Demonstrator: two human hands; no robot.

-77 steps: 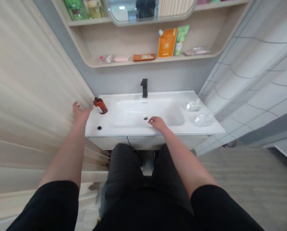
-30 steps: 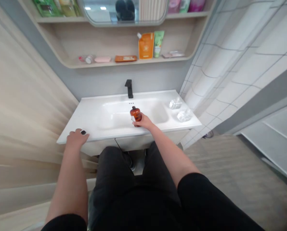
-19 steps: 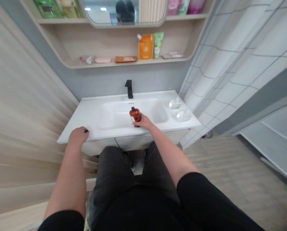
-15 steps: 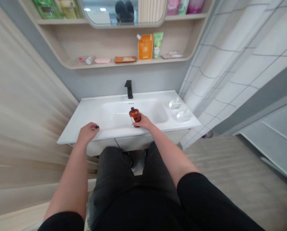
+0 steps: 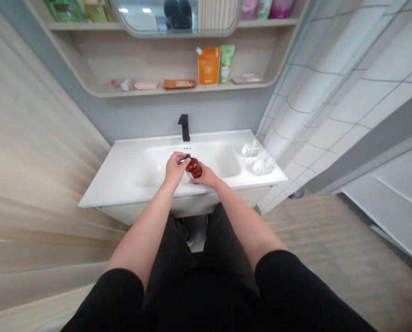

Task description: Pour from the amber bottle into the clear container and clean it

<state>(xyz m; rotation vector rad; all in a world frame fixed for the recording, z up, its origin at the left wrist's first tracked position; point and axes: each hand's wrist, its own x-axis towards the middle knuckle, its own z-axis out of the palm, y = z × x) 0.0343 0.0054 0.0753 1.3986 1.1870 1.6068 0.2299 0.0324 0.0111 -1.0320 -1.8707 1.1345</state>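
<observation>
My right hand (image 5: 205, 175) is wrapped round an amber bottle (image 5: 194, 168) held over the front of the white sink (image 5: 150, 173). The bottle leans a little to the left, and part of a pale label shows on it. At its mouth, my left hand (image 5: 174, 167) pinches a small black cap (image 5: 186, 157) between thumb and fingers. The cap is at the bottle's neck; whether it sits on the threads cannot be made out, since the fingers partly cover it.
A black faucet (image 5: 184, 127) rises behind the basin. Two clear containers (image 5: 250, 149) stand on the counter's right side. On the shelf above are an orange pouch (image 5: 208, 67), a green tube (image 5: 226, 64), a brown packet (image 5: 179, 84) and a pink case (image 5: 146, 85).
My left hand has moved right and up from the counter's left front edge, bringing the black cap to the bottle's neck. My right hand still grips the bottle in about the same place.
</observation>
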